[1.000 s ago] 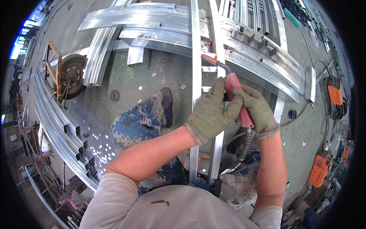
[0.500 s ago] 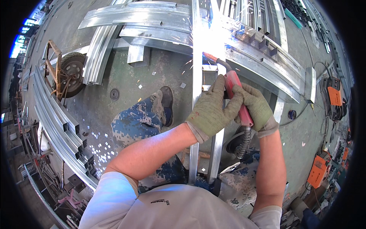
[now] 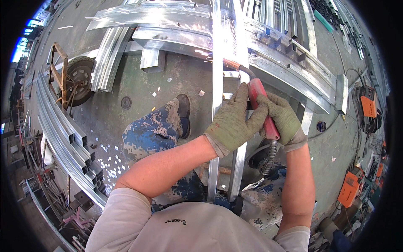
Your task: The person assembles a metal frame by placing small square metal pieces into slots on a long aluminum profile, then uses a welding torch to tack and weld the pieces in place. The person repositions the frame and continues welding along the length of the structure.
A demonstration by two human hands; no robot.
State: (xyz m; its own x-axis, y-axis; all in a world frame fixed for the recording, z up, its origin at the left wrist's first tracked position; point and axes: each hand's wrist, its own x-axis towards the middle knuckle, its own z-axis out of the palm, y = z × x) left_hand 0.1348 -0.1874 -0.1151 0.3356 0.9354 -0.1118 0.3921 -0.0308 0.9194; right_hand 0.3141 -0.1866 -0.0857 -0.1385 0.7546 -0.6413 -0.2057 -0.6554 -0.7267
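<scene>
A welding torch with a red handle and bent neck points up and left at a bright spot between two metal rails. Sparks spray there, and glare hides the tip's contact point. My right hand, in a green work glove, is closed around the handle from the right. My left hand, gloved alike, lies over the rails with its thumb and fingers closed against the handle's left side. The ladder-like metal frame runs from near my body across stacked steel; short crosspieces join its rails.
Steel channels lie crosswise under the frame's far end. Long profiles are stacked at left, near a wheeled cart. Orange machines and cables stand at right. Small metal scraps litter the floor.
The white-blue arc glare has shrunk to a smaller glow with fanning sparks, showing more of the rails. Both hands and the torch have hardly moved.
</scene>
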